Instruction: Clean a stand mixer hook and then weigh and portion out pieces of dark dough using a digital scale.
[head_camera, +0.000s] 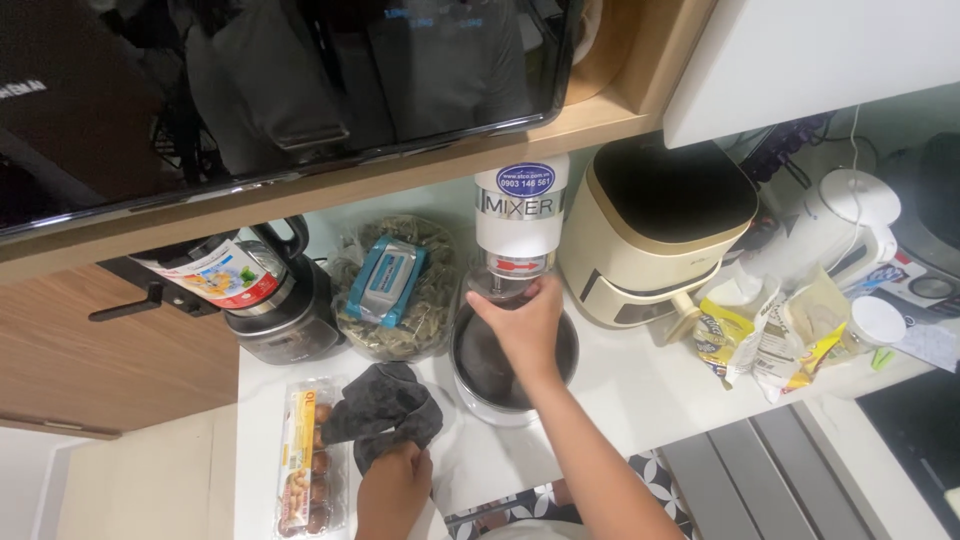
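On the white counter, below a wooden shelf and a dark glossy oven door, stands a white stand mixer with its metal bowl underneath. The right hand reaches up over the bowl and its fingers are closed around the part just under the mixer head, at the top of the bowl. The left hand rests lower down at the counter edge, gripping a dark grey cloth that is bunched up and lies partly over a clear egg carton with brown eggs inside. Behind the cloth sits a clear bag of dried leaves with a blue packet lying on top of it. Left of that is a black blender jug with a colourful label. Right of the mixer stands a cream and black air fryer, and beside it are crumpled yellow and white food bags, a small white lid or cup and a white kettle, all well apart from both hands
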